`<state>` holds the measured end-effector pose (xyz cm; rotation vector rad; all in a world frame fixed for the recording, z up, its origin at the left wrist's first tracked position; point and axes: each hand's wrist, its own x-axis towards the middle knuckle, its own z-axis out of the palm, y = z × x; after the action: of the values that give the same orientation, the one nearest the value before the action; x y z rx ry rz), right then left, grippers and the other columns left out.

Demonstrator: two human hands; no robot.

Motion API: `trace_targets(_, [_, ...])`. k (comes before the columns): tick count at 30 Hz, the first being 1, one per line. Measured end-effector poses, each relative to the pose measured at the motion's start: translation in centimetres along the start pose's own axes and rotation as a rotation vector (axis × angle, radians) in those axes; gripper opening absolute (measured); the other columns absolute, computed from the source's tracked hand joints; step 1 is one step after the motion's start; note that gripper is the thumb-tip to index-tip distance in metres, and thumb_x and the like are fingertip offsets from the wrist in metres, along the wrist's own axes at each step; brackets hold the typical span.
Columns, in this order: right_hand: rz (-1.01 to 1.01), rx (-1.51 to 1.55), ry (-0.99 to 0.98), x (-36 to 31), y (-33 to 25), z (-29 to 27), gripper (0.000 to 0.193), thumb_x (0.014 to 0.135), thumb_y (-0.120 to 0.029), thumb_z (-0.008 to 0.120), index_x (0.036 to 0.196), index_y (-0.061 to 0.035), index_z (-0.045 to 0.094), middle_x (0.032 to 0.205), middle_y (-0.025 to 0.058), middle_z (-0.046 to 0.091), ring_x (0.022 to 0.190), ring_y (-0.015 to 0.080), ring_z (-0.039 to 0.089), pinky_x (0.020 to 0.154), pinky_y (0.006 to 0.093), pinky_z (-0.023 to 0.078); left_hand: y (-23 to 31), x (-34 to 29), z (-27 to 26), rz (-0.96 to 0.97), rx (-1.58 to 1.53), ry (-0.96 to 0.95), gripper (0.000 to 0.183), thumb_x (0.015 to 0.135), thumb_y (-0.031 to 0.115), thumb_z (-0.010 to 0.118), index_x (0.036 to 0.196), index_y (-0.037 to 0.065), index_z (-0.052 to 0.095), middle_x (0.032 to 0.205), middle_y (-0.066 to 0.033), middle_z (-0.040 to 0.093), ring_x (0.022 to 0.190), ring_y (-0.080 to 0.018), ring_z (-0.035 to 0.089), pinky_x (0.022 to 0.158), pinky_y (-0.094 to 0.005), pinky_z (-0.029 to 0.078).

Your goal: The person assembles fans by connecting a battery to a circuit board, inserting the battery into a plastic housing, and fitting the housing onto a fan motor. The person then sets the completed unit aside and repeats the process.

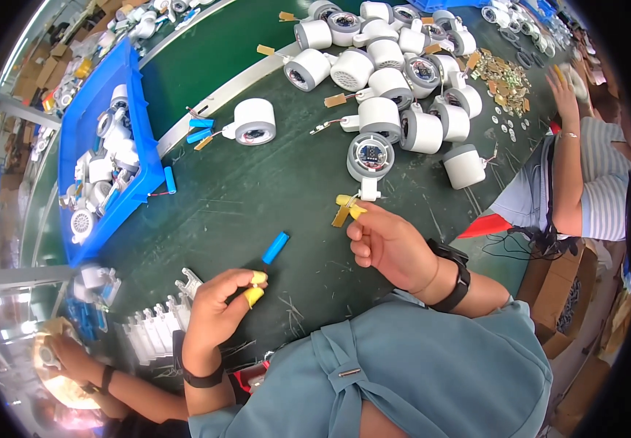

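Note:
Yellow covers wrap the thumb and a fingertip of my left hand [217,310]. Its fingers pinch the wire end of a blue cylindrical battery [276,248], which lies on the green table. My right hand [395,244], also with yellow-covered fingertips, is closed on a small brown circuit board [341,216] and its thin wires. Those wires lead to the white stem of a round white-and-grey housing [371,155], resting with its open, electronics-filled face up. Exactly how the fingertips grip the wires is partly hidden.
Many similar housings [385,55] crowd the far side. A single housing [255,121] sits beside blue batteries [200,136]. Left stands a filled blue bin [151,157]; white plastic parts [156,332] are near my left arm. People work at both sides.

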<state>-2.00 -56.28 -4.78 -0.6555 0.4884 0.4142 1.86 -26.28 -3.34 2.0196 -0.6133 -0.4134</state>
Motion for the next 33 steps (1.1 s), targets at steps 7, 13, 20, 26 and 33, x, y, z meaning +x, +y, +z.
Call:
trace_targets(7, [0.076,-0.063,-0.012,0.4,0.2,0.5,0.012,0.099,-0.017,0.052,0.103,-0.0064,0.055,0.075,-0.0027,0.049,0.059,0.0076,0.045,0.051,0.0237,0.037,0.3,-1.3,1.4,-0.096,-0.636,0.033,0.027,0.093,-0.007,0.057,0.118,0.001,0.063,0.104,-0.0178,0.069,0.082,-0.0235,0.07,0.065,-0.0305,0.057])
trace_targets(13, [-0.045,-0.675,0.111,-1.6,0.5,0.8,0.02,0.095,-0.011,0.054,0.111,0.0008,0.057,0.069,0.0025,0.058,0.054,0.0086,0.055,0.048,0.0229,0.042,0.2,-1.2,3.3,-0.232,-0.682,0.034,0.028,0.094,-0.006,0.059,0.121,0.0,0.062,0.103,-0.0151,0.07,0.079,-0.0161,0.068,0.068,-0.0276,0.057])
trace_targets(20, [-0.41,-1.186,0.297,-4.0,0.8,-2.0,0.023,0.092,-0.001,0.053,0.115,0.0039,0.055,0.075,0.008,0.065,0.059,0.0087,0.062,0.05,0.022,0.047,-0.1,-0.5,4.5,-0.485,-0.671,0.188,0.017,0.09,0.0,0.067,0.107,0.001,0.067,0.089,-0.0094,0.071,0.064,-0.0104,0.065,0.049,-0.0207,0.049])
trace_targets(26, [-0.307,-1.069,0.034,-3.6,1.7,-1.1,0.041,0.098,0.003,0.044,0.139,0.0002,0.047,0.095,0.0095,0.066,0.078,0.0117,0.067,0.064,0.024,0.055,0.6,-0.3,5.5,-0.428,-0.726,0.225,0.017,0.092,0.0,0.065,0.109,0.001,0.067,0.083,-0.0055,0.068,0.068,-0.0087,0.064,0.054,-0.0207,0.051])
trace_targets(33, [0.025,-0.672,-0.256,-1.1,3.3,1.5,0.045,0.104,-0.005,0.044,0.148,-0.0038,0.038,0.106,0.0102,0.062,0.081,0.0149,0.065,0.074,0.0275,0.056,1.3,-0.2,6.0,-0.166,-0.259,0.159,0.026,0.086,-0.007,0.059,0.111,0.0,0.064,0.093,-0.0075,0.065,0.069,-0.0115,0.061,0.061,-0.025,0.049])
